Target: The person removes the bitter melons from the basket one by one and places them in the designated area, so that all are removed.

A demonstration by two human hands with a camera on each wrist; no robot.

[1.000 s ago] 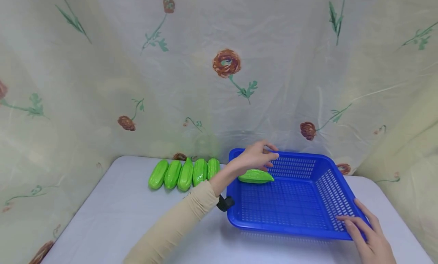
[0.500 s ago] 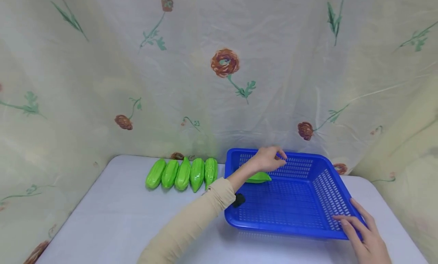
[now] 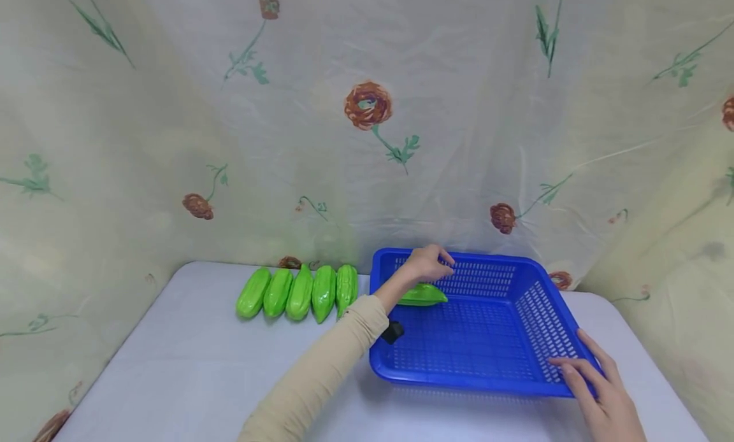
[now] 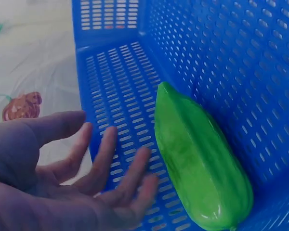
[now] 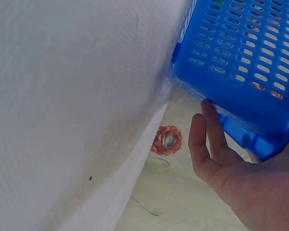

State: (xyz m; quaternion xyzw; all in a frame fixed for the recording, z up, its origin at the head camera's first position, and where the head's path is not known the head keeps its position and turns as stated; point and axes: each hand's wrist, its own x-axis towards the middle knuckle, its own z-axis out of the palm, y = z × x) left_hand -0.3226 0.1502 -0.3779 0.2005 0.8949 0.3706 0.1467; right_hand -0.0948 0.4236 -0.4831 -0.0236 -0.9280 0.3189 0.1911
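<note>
A green ridged gourd (image 3: 424,294) lies along the left end of the blue plastic basket (image 3: 459,386). My left hand (image 3: 430,263) hovers over the basket's back left part, holding nothing. In the left wrist view its loosely bent fingers (image 4: 102,159) are apart from the gourd (image 4: 200,163). My right hand (image 3: 608,397) grips the basket's near right corner, with fingers on both sides of the rim. The right wrist view has the right hand (image 5: 241,178) against the basket's outer corner (image 5: 231,82).
Several more green gourds (image 3: 299,294) lie side by side on the white-covered table (image 3: 189,365), left of the basket. A flowered curtain (image 3: 287,142) hangs behind and at both sides. A black device (image 3: 392,332) sits at my left wrist.
My left hand moved a little right over the basket, then back left, staying empty above the gourd. The right hand stays at the basket corner. The whole view shifts slightly.
</note>
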